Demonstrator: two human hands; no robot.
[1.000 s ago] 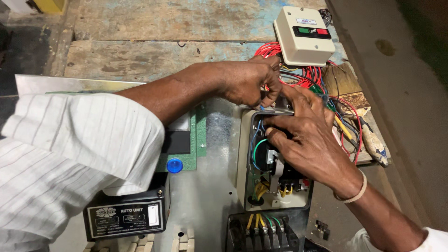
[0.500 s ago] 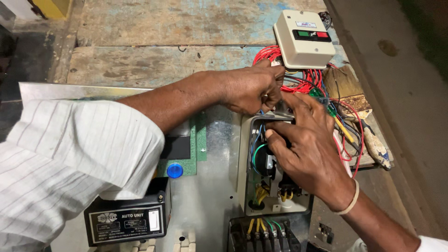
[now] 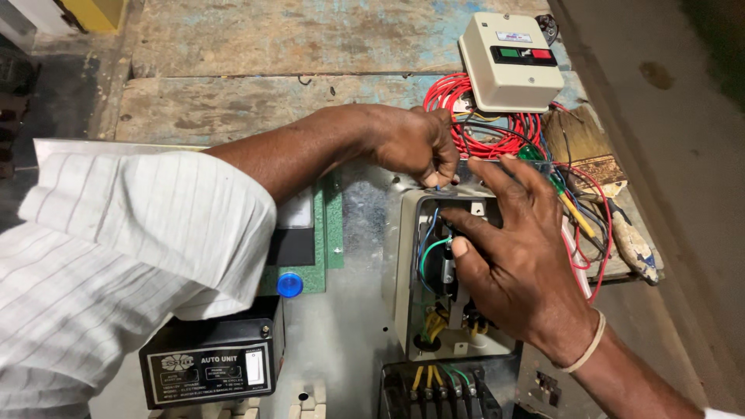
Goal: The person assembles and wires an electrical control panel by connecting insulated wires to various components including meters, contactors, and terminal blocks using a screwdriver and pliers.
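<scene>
Pinching what seems a wire, left hand [image 3: 411, 143] meets right hand [image 3: 516, 268], fingers spread over open switch box [image 3: 407, 310].

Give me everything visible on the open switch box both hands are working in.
The open switch box is a cream, metal-looking housing lying flat on the grey panel, its cover off. Inside sit a black component, blue and green wires on the left and yellow wires near the bottom. The right hand lies spread over it, thumb pressed into its middle; the left hand pinches something at its upper rim. Red wires bunch just above it.
</scene>
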